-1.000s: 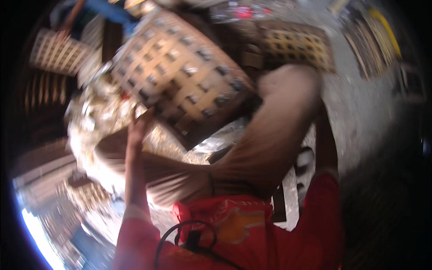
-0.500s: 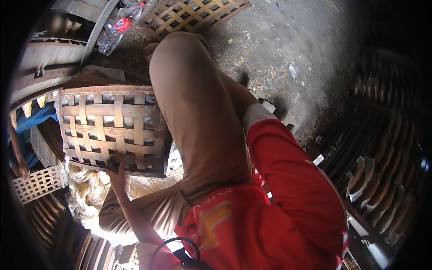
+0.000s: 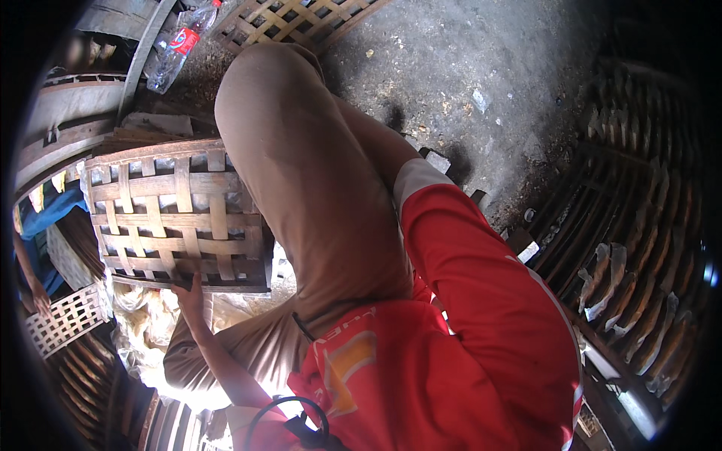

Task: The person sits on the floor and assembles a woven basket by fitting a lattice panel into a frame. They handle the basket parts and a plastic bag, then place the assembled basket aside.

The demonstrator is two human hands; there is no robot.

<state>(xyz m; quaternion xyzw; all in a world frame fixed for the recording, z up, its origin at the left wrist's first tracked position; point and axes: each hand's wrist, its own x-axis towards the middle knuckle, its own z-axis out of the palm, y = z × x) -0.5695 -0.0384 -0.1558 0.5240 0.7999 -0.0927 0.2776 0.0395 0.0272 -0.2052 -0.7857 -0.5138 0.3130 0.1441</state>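
A woven bamboo tray [image 3: 159, 218] with a wooden frame stands at the left beside my bent knee. Clear plastic shows through the gaps of its lattice. My left hand [image 3: 192, 299] grips the tray's lower edge, its thumb up against the frame and the other fingers partly hidden. My right forearm [image 3: 368, 143] reaches behind my raised leg. That leg hides my right hand, so whatever it touches cannot be seen. Crumpled clear plastic sheets [image 3: 143, 319] lie just below the tray, next to my left wrist.
Another person's hand [image 3: 40, 299] is at the far left by a second lattice tray [image 3: 66, 319]. A plastic bottle [image 3: 174, 60] and another woven tray [image 3: 289, 19] lie at the top. Wooden racks [image 3: 624, 278] holding plastic-covered pieces line the right, beside the dirty concrete floor [image 3: 451, 68].
The whole view has shifted slightly, so the tray, bottle and knee appear farther left. My left hand keeps its hold on the tray's lower edge.
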